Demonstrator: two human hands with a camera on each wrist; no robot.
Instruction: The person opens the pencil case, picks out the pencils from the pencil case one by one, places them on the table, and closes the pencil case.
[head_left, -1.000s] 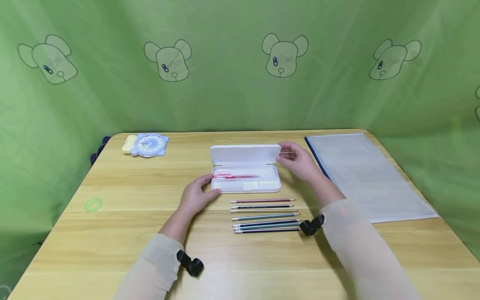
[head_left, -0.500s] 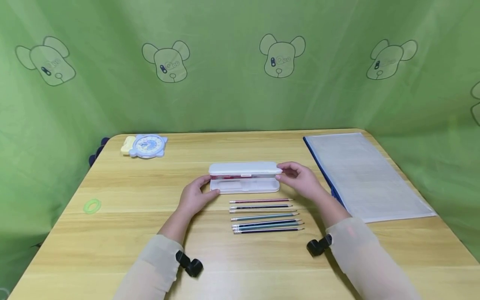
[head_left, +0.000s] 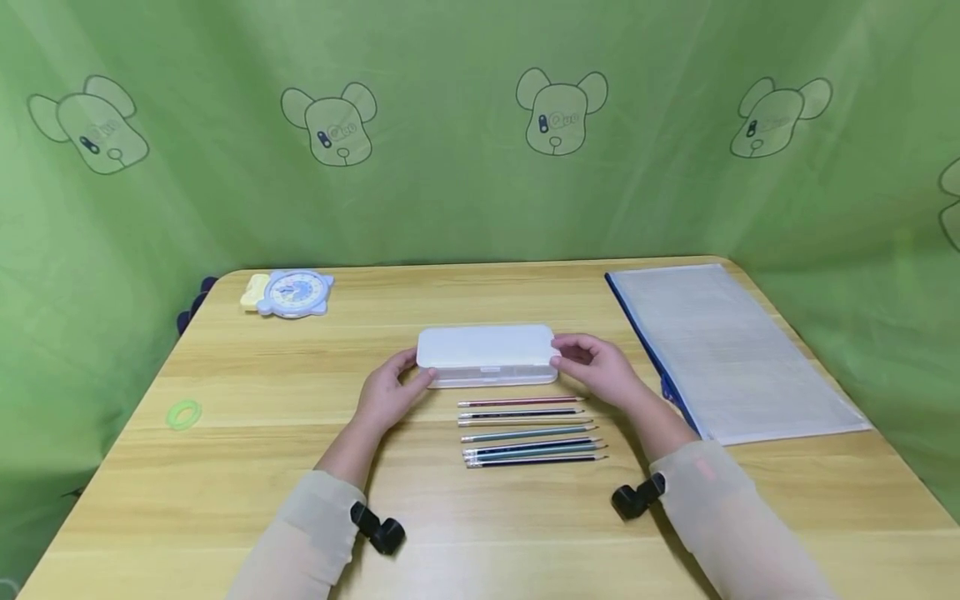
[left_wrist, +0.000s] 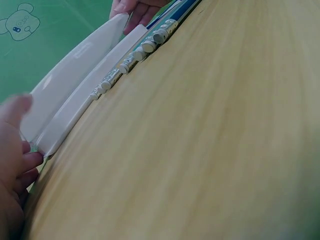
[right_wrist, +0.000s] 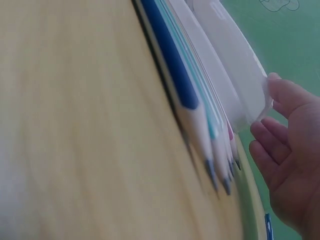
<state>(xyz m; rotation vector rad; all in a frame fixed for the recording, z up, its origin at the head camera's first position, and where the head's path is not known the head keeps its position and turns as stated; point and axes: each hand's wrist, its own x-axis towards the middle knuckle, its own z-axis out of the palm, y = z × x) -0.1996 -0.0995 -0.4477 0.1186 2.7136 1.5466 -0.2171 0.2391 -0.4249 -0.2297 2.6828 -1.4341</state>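
Note:
A white plastic pencil case point(head_left: 486, 346) lies mid-table, its lid point(right_wrist: 235, 55) lowered nearly onto the base with a narrow gap along the front. My left hand point(head_left: 386, 390) grips the case's left end, thumb at the front corner; in the left wrist view its fingers point(left_wrist: 31, 161) touch the end of the base. At the other end my right hand point(head_left: 600, 367) pinches the lid's right edge between thumb and fingers. The case's contents are hidden under the lid. Several pencils point(head_left: 525, 436) lie in a row just in front of it, erasers left, points right.
A mesh zip pouch point(head_left: 738, 354) with a blue edge lies at the right. At the back left sits a blue toy clock point(head_left: 296, 293) beside a pale yellow block point(head_left: 255, 292). A green ring point(head_left: 183, 414) lies at the left. Green curtain point(head_left: 450, 208) hangs behind the table.
The right hand has swung the lid from upright down over the base, hiding the red pens inside. The left hand has stayed at the left end, its thumb shifting slightly upward.

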